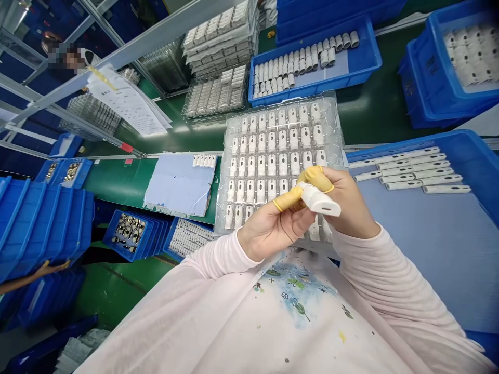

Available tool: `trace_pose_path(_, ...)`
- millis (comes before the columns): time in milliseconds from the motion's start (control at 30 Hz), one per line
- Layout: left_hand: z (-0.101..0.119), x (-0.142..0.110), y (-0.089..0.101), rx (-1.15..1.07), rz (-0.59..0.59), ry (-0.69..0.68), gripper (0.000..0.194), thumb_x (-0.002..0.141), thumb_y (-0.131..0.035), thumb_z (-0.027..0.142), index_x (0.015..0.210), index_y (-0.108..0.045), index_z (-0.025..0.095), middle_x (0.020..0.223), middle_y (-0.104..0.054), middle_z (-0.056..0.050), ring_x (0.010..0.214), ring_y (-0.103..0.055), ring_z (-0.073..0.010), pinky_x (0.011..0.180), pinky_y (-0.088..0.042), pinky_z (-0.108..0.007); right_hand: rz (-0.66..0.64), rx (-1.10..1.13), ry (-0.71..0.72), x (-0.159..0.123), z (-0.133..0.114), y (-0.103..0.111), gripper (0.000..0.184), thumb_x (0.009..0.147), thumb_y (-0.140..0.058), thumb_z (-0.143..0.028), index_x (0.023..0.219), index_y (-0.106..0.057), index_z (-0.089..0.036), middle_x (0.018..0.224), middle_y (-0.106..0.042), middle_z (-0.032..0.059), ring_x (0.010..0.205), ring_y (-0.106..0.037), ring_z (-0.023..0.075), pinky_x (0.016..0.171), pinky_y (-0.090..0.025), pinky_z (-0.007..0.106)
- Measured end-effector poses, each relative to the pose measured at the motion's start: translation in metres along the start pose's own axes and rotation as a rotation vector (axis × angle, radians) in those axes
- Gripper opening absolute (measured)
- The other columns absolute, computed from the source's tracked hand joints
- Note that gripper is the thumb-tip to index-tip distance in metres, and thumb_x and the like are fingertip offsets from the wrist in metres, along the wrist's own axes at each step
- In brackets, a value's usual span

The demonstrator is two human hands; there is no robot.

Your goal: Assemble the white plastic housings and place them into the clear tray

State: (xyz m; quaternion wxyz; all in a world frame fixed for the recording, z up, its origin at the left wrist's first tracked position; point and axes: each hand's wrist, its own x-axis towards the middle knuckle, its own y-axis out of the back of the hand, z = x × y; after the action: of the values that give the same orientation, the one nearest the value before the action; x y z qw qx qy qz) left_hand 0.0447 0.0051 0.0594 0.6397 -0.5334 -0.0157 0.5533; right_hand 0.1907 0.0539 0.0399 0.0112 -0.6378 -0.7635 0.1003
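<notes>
Both my hands meet in front of my chest over a small white plastic part. My left hand pinches it with a yellow finger cot on the thumb. My right hand grips it from the other side, also with a yellow cot on a finger. Just beyond the hands lies a clear plastic tray filled with rows of several similar white parts.
A blue bin at my right holds long white pieces on a blue sheet. More blue bins of white parts stand behind the tray on the green belt. Stacked blue bins sit at my left. Another person is at the far left.
</notes>
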Motion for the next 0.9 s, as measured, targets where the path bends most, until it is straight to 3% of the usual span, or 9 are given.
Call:
trace_pose_path(67,-0.004,0.006,0.009,0.035,-0.017,-0.113,0.009,0.099,-0.07,0.027,0.102,-0.069,0.019,0.094,-0.073,-0.001,0.083,-0.072,-0.0112,0.082,-0.062,-0.024,-0.097,-0.077,0.03,0.008,-0.006,0.003,0.054,0.071,-0.089,-0.069,0.068,-0.069,-0.02,0.068,-0.063,-0.0017,0.063,-0.052,0.0118,0.058,-0.042,0.026)
trace_pose_path(167,-0.006,0.017,0.032,0.141,-0.018,-0.342,0.036,0.083,-0.088,0.041,0.098,-0.064,0.019,0.087,-0.068,0.003,0.075,-0.066,-0.0095,0.076,-0.058,-0.024,-0.286,-0.217,0.079,0.029,-0.015,0.004,0.046,0.07,-0.092,-0.064,0.077,-0.075,-0.022,0.076,-0.072,0.0004,0.068,-0.061,0.0141,0.062,-0.049,0.028)
trace_pose_path(233,-0.003,0.023,0.054,0.261,0.02,-0.495,0.045,0.081,-0.088,0.048,0.107,-0.065,0.02,0.096,-0.07,0.001,0.084,-0.067,-0.0111,0.082,-0.057,-0.026,-0.368,-0.302,0.122,0.05,-0.016,-0.003,0.04,0.072,-0.093,-0.06,0.079,-0.077,-0.024,0.077,-0.073,0.0009,0.069,-0.063,0.0152,0.063,-0.051,0.028)
trace_pose_path(300,0.004,0.023,0.081,0.455,0.121,-0.65,0.046,0.087,-0.082,0.047,0.12,-0.063,0.02,0.115,-0.073,-0.005,0.104,-0.07,-0.0149,0.096,-0.057,-0.03,-0.352,-0.345,0.192,0.081,-0.012,-0.014,0.035,0.075,-0.091,-0.056,0.082,-0.077,-0.025,0.079,-0.073,0.0012,0.07,-0.064,0.0158,0.065,-0.053,0.03)
trace_pose_path(400,0.01,0.014,0.127,0.864,0.392,-0.823,0.038,0.099,-0.064,0.041,0.131,-0.06,0.02,0.134,-0.068,-0.011,0.123,-0.067,-0.0188,0.114,-0.052,-0.038,-0.195,-0.411,0.323,0.147,-0.001,-0.042,0.022,0.083,-0.085,-0.043,0.087,-0.075,-0.024,0.087,-0.075,0.0028,0.074,-0.065,0.0174,0.075,-0.057,0.035)
trace_pose_path(533,0.003,-0.007,0.184,0.966,0.567,-0.859,0.034,0.099,-0.062,0.037,0.129,-0.062,0.02,0.141,-0.061,-0.014,0.143,-0.055,-0.025,0.132,-0.036,-0.048,0.049,-0.775,0.373,0.245,0.013,-0.086,0.008,0.092,-0.07,-0.027,0.098,-0.073,-0.022,0.104,-0.078,0.0066,0.093,-0.07,0.0215,0.093,-0.056,0.037)
trace_pose_path(667,-0.021,-0.022,0.225,0.969,0.642,-0.807,0.044,0.096,-0.064,0.034,0.138,-0.059,0.019,0.149,-0.054,-0.019,0.151,-0.05,-0.0315,0.135,-0.033,-0.057,0.075,-0.956,0.33,0.31,0.029,-0.115,0.008,0.091,-0.067,-0.023,0.096,-0.072,-0.019,0.11,-0.078,0.0124,0.105,-0.068,0.0269,0.102,-0.052,0.041)
trace_pose_path(833,-0.054,-0.024,0.253,0.957,0.475,-0.583,0.066,0.097,-0.066,0.04,0.157,-0.046,0.021,0.166,-0.041,-0.02,0.163,-0.038,-0.0335,0.139,-0.028,-0.056,0.029,-1.137,0.177,0.344,0.06,-0.118,0.009,0.091,-0.073,-0.025,0.086,-0.07,-0.019,0.097,-0.077,0.0099,0.102,-0.069,0.0268,0.098,-0.053,0.042)
trace_pose_path(900,-0.062,-0.02,0.258,0.946,0.368,-0.535,0.075,0.098,-0.065,0.046,0.163,-0.039,0.019,0.171,-0.033,-0.022,0.168,-0.03,-0.0347,0.141,-0.021,-0.057,0.03,-1.188,0.151,0.348,0.072,-0.113,0.015,0.095,-0.074,-0.032,0.094,-0.071,-0.017,0.107,-0.076,0.0076,0.105,-0.068,0.0237,0.102,-0.053,0.044)
